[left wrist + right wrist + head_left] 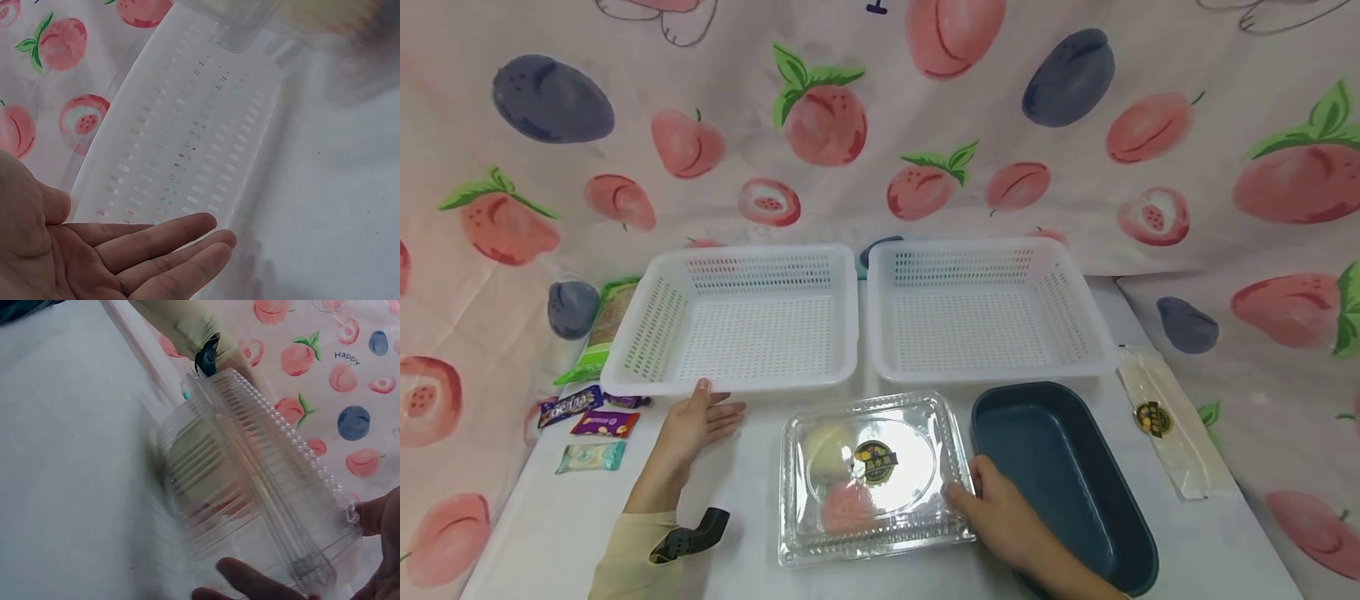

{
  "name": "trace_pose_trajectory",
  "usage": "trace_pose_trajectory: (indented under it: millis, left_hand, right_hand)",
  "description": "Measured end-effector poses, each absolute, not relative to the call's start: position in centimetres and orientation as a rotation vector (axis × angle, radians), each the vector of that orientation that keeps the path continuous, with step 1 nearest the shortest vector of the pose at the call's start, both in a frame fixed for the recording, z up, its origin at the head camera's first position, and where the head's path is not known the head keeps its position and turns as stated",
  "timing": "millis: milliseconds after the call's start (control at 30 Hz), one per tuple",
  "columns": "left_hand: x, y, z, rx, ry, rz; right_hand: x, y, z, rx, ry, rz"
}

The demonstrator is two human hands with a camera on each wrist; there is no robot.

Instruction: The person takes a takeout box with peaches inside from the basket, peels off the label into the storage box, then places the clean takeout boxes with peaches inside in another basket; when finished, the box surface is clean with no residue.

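Note:
My right hand [1003, 512] holds a clear plastic clamshell box [917, 508] by its right edge, thumb on the lid side. Inside the box show a pale yellow round item [829, 450] and a pinkish-red one [847, 508], fruit-like in shape; a dark round label is stuck on the lid. In the right wrist view the box [250, 475] is seen side-on, with fingers below it. My left hand [694, 427] has its fingers extended, at the front rim of the left white basket [730, 387]. Whether the thumb touches that rim I cannot tell.
A second white basket [1000, 371] stands to the right at the back. The dark blue tray [1060, 475] lies right of the box. At far right is a flat pale packet [1176, 425]. Several wrapped snacks [604, 423] and a green bag [602, 333] lie at left.

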State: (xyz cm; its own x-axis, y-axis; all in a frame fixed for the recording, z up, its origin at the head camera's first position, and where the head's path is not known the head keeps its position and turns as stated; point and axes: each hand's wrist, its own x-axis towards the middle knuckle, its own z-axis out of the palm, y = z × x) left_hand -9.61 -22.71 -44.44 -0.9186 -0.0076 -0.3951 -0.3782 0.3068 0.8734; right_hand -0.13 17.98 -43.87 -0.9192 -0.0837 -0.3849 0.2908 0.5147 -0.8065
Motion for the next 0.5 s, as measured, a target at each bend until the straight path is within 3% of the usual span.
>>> trace_pose_trajectory:
  millis: [500]
  left_hand:
    - [-9.66, -22.65, -44.31, -0.386, 2.268, 1.620]
  right_hand:
    - [-0.33, 18.26, -43.13, 0.079, 2.540, -1.118]
